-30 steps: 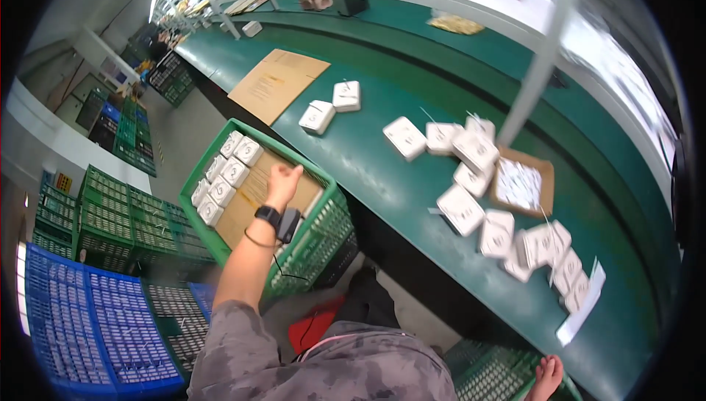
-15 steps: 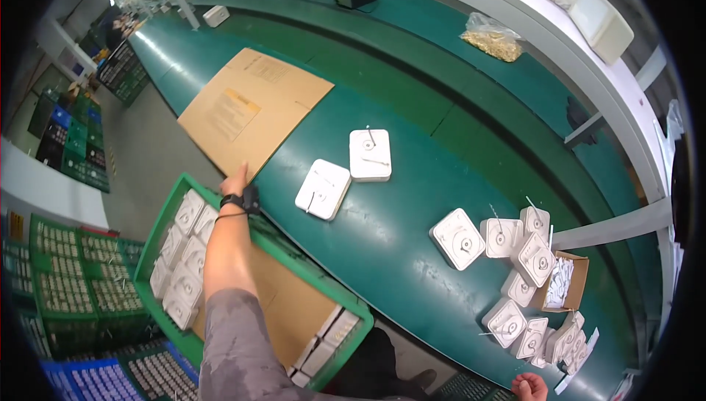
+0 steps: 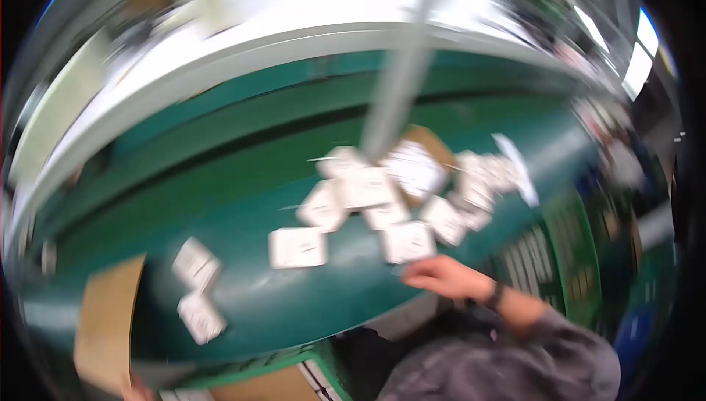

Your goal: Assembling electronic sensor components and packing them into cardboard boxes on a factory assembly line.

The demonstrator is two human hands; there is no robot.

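Note:
Motion blurs this view. At the bottom left, my left hand point(image 3: 137, 389) is partly cut off at the lower corner of a brown cardboard sheet point(image 3: 109, 320); its fingers are smeared, so its grip is unclear. My right hand point(image 3: 445, 277), with a dark band at the wrist, hovers by the table's near edge, just in front of a square white casing point(image 3: 409, 242). The fingers point left and look bent, but blur hides whether anything is between them. More white casings point(image 3: 366, 187) lie heaped behind it, and a single casing point(image 3: 298, 247) lies left of them.
Two white casings point(image 3: 197, 265) touch on the green table point(image 3: 257, 305). An open carton point(image 3: 426, 145) of white pieces stands behind the heap, by a grey post point(image 3: 401, 84). A green crate point(image 3: 331, 371) sits below the near edge. A white shelf point(image 3: 309, 11) runs overhead.
The view has swung to the right, so the casings now sit mid-picture and the cardboard at far left. My right hand has come further into view beside the casings.

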